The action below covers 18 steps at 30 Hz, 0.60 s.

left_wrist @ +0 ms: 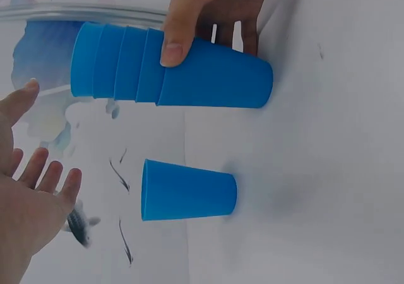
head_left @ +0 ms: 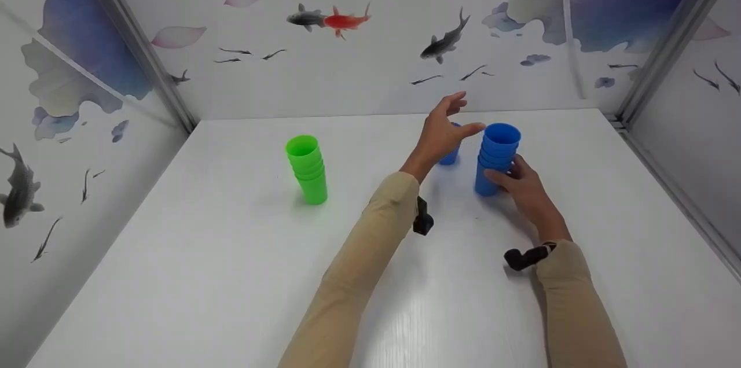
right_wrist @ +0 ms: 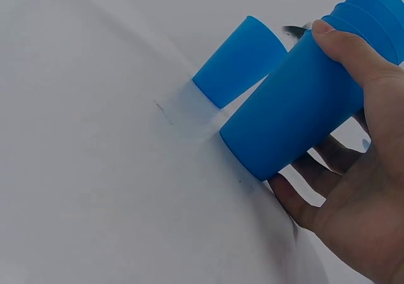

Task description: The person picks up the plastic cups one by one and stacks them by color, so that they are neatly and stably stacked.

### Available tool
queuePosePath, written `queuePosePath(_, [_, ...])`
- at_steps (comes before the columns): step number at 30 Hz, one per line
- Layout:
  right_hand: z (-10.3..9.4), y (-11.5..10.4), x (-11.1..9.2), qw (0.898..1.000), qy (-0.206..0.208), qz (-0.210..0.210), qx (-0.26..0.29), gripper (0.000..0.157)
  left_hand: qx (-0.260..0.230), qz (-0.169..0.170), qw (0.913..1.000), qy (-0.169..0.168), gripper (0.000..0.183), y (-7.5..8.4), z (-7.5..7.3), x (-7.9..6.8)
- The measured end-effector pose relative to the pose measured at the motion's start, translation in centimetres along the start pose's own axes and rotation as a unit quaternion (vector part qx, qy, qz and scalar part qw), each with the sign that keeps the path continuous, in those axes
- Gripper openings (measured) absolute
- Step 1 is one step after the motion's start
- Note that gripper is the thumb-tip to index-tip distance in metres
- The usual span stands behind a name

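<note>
A stack of several nested blue cups (head_left: 496,154) stands upright on the right half of the table. My right hand (head_left: 524,191) grips its lower part, the thumb across the near side and the fingers round the far side, as the right wrist view shows. Left of the stack, a single blue cup (left_wrist: 189,190) stands upright by itself; in the head view my left hand (head_left: 441,135) hides most of it. That left hand is raised near the stack's rim with its fingers spread and nothing in it.
A stack of several nested green cups (head_left: 308,170) stands on the white table (head_left: 231,275), left of the middle. White panels (head_left: 370,78) painted with fish and leaves enclose the table at the back and both sides. Each wrist carries a small black camera (head_left: 423,219).
</note>
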State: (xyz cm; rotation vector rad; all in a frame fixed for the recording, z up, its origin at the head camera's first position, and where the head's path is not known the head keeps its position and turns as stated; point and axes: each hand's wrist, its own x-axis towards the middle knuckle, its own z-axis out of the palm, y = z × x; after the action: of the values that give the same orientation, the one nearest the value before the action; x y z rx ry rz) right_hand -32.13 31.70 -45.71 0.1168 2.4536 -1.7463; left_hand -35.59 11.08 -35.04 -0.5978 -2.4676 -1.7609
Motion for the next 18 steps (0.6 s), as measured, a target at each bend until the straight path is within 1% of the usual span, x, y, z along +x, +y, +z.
queuePosePath(3, [0.0,-0.1,0.0,1.000,-0.002,-0.001,0.002,0.108,0.001,-0.011,0.9999,0.012,0.071,-0.7,-0.8,0.0])
queuePosePath(8, [-0.2,0.1,-0.2,1.000,-0.004,0.001,-0.007,0.109,0.009,-0.037,0.9989,0.026,0.071,-1.9,-1.3,0.0])
queuePosePath(11, [-0.1,0.1,-0.2,1.000,-0.006,0.001,-0.009,0.111,0.009,-0.050,0.9978,0.041,0.072,-2.8,-1.5,0.1])
queuePosePath(15, [0.0,-0.1,-0.3,1.000,-0.005,-0.002,-0.008,0.111,-0.005,-0.076,0.9952,0.062,0.072,-4.3,-1.4,0.3])
queuePosePath(18, [-0.1,-0.1,-0.2,1.000,-0.003,-0.004,-0.008,0.111,-0.015,-0.098,0.9928,0.067,0.073,-5.4,-0.9,0.5])
